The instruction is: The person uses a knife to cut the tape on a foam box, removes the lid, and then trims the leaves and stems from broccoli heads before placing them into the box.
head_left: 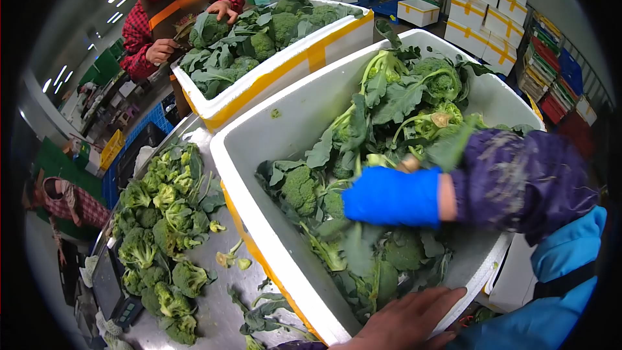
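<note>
My right hand (392,197), in a blue glove under a purple sleeve, is deep in a white foam box (259,126) of leafy broccoli. Its fingers are hidden or blurred. A pale cut stem (409,163) and a smeared leaf (450,148) are just above the glove, and a broccoli head (300,190) lies to its left. My bare left hand (411,317) lies over the near rim of the same box, fingers stretched out, nothing visible in them. More broccoli heads (439,84) with large leaves fill the box's far part.
A second foam box (256,87) of broccoli stands beyond, with a co-worker's hands (162,50) at it. Trimmed broccoli (165,220) is piled on the metal table (210,314) to the left, beside a scale (123,301). White taped boxes (483,16) and stacked crates (544,61) stand behind.
</note>
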Tool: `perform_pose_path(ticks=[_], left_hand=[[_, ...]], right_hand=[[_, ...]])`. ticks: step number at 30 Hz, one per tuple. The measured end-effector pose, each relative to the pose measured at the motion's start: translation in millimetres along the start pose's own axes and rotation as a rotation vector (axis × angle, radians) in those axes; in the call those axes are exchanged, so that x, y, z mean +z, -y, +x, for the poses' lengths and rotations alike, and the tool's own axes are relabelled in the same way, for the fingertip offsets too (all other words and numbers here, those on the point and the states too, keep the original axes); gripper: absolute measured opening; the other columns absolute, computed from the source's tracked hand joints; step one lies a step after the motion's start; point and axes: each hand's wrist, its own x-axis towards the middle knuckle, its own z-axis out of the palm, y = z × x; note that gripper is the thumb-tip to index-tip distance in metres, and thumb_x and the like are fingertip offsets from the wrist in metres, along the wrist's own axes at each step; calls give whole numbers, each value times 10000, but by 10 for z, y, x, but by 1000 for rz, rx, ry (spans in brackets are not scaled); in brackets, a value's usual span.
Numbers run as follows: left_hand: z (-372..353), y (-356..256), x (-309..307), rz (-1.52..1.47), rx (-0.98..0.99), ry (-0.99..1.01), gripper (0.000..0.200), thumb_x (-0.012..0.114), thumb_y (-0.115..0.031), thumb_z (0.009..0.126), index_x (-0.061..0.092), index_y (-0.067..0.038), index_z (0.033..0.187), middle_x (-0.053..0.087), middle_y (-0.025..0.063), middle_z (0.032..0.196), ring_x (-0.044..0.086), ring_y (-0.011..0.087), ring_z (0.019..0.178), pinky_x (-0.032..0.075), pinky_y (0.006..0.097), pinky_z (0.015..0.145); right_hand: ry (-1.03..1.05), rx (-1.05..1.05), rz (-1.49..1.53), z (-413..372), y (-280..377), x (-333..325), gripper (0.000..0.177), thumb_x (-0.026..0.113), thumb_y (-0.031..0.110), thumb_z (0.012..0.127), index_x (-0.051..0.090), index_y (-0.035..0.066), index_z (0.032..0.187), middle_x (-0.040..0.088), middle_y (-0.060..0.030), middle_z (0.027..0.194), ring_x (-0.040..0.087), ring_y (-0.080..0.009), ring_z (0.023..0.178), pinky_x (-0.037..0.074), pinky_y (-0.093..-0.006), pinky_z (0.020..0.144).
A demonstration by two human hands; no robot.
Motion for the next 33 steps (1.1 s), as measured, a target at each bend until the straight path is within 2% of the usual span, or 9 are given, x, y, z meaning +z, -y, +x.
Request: perform_pose_path(ticks=[7,12,16,22,25,27,29,31,33], left_hand=[[-16,48,6,-20,41,3,569,640,-144,750,401,-51,1258,468,188,1164,488,368,1037,423,406,866],[-30,71,32,1,86,-44,577,645,-155,744,401,-52,1256,466,172,1157,496,350,1013,425,399,840],[-40,76,38,9,112,-67,569,645,-148,736,409,-49,1245,472,155,1131,504,330,976,429,389,807],[-46,75,39,25,130,-71,552,640,-156,738,420,-48,1232,474,141,1116,510,315,952,430,374,797],[-41,68,36,36,130,-61,536,635,-162,740,430,-46,1221,476,138,1111,513,307,951,432,370,794],[-33,62,50,36,134,-48,529,633,-164,740,434,-44,1215,478,137,1109,514,304,951,433,369,792],[-35,69,67,51,136,-78,520,634,-158,736,442,-41,1205,480,137,1104,516,300,947,436,368,782],[-34,63,68,53,136,-81,516,630,-161,739,443,-39,1204,482,137,1101,516,300,943,438,367,777],[-38,66,63,59,134,-85,512,625,-165,742,443,-36,1203,484,137,1098,517,300,940,439,365,773]], right_hand=[[185,267,83,-860,446,-718,96,607,109,638,617,38,702,590,-114,619,625,-284,588,483,-367,487],[361,392,41,-1212,556,-622,125,606,77,629,564,-16,702,549,-132,545,597,-281,494,458,-366,429],[424,363,81,-1205,535,-619,156,597,85,654,565,5,783,595,-139,669,614,-289,555,475,-365,465],[310,193,723,-988,342,-859,445,581,164,768,510,137,1205,586,-185,1050,576,-356,916,471,-396,781],[260,266,859,-650,251,-1111,385,581,179,782,540,106,1158,610,-161,992,593,-314,887,470,-384,776],[-45,240,979,-361,182,-946,287,561,245,861,575,68,1087,624,-112,965,597,-202,768,499,-328,688],[64,705,1430,36,180,-851,248,559,252,864,592,30,969,639,-109,800,590,-166,617,499,-303,552],[-149,667,1562,403,43,-319,222,534,218,867,573,8,928,627,-118,689,585,-159,512,479,-271,458],[-109,957,1413,720,-47,47,232,502,171,865,540,-40,953,616,-141,659,596,-198,503,495,-303,448]])
